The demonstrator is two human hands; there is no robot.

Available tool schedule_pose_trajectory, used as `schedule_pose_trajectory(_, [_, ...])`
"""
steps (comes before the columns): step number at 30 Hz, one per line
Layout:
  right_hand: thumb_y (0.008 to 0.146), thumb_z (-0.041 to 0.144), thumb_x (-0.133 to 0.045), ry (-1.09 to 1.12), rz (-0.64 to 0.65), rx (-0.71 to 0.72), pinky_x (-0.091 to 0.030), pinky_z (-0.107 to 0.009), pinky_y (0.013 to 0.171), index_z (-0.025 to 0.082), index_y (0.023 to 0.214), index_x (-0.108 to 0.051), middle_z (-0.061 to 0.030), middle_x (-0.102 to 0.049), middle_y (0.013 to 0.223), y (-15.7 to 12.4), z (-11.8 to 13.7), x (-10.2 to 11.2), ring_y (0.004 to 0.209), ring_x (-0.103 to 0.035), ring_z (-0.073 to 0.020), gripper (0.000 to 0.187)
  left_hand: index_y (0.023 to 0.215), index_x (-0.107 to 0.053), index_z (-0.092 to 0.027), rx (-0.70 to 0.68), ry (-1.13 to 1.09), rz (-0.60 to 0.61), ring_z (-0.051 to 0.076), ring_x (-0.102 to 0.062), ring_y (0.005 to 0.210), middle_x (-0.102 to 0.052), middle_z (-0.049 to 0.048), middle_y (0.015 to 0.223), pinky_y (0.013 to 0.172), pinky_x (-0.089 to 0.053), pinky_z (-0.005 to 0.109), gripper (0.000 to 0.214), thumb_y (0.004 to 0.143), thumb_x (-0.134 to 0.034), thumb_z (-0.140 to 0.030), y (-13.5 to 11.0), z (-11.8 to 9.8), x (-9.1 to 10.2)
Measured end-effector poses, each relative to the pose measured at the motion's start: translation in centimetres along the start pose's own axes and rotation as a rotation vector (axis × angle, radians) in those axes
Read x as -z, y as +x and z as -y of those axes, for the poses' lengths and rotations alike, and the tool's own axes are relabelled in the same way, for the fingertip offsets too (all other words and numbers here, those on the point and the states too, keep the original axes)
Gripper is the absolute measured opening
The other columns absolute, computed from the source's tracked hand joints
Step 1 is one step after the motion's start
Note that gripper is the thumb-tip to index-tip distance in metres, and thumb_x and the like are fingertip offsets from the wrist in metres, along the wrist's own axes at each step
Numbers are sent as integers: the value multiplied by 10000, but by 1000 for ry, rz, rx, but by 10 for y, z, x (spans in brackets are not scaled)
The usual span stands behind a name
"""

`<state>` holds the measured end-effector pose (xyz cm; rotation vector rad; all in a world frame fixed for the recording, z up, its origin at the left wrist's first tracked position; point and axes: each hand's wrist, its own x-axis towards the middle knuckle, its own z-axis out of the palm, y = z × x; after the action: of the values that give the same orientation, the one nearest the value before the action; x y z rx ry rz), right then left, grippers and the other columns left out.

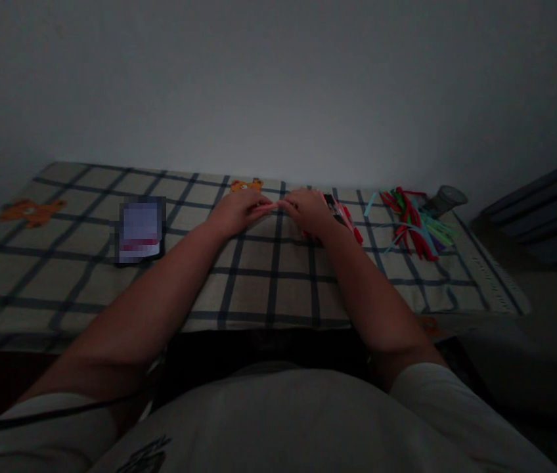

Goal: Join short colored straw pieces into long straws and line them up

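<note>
Between my two hands a pink paper strip (269,206) is stretched above the checked tablecloth. My left hand (239,211) pinches one part of it, with the strip's end showing under the fingers. My right hand (307,209) closes on the other part, fingertips close to those of the left. Partly hidden behind my right wrist lies a bundle with red, pink and black parts (357,231); I cannot make out what it is. Further right, a loose pile of colored strips (414,230) in red, green, blue and purple rests on the cloth.
A phone-like device (140,230) with a blurred screen lies at the left. A clear glass or jar (446,200) stands tilted at the right edge, beside the strips. A light blue strip (370,204) lies apart. The checked tablecloth (249,282) meets a grey wall behind.
</note>
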<state>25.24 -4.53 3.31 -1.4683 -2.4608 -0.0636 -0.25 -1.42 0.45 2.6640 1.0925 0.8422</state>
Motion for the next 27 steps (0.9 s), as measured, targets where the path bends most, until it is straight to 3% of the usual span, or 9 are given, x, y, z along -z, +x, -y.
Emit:
schedule_pose_trajectory(7, [1245,350,-546,67,-48,65,-356,-390,954,173,1180,-885,-143,-840,1180,1,-2,2,1102,-632,-282,387,1206,-945,-227,116,75,-6,271,-784,1009,-889,94,1077,909,-534,358,408,1121,-774,-587,-1,6,1])
schedule_pose_trajectory(17, [1222,296,-607,143,-19,95,-392,-389,990,160,1166,-884,-148,-823,1168,5,-10,-4,1090,-615,-280,314,1201,-980,-260,90,-60,42,220,-731,820,-905,80,942,789,-482,337,471,1099,-783,-675,-1,12,3])
schedule_pose_trajectory(22, [1232,334,-578,154,-22,117,-391,-394,979,188,1130,-883,-137,-816,1153,5,-12,-4,1080,-596,-280,353,1236,-975,-275,88,-111,71,209,-727,818,-919,67,977,778,-471,324,427,1101,-783,-632,-1,14,2])
schedule_pose_trajectory(27, [1244,359,-547,86,27,89,-390,-398,976,168,1225,-900,-154,-846,1225,1,-2,9,1111,-638,-287,402,1247,-972,-258,102,-5,32,245,-772,923,-918,86,1036,838,-505,333,472,1086,-788,-662,-2,10,5])
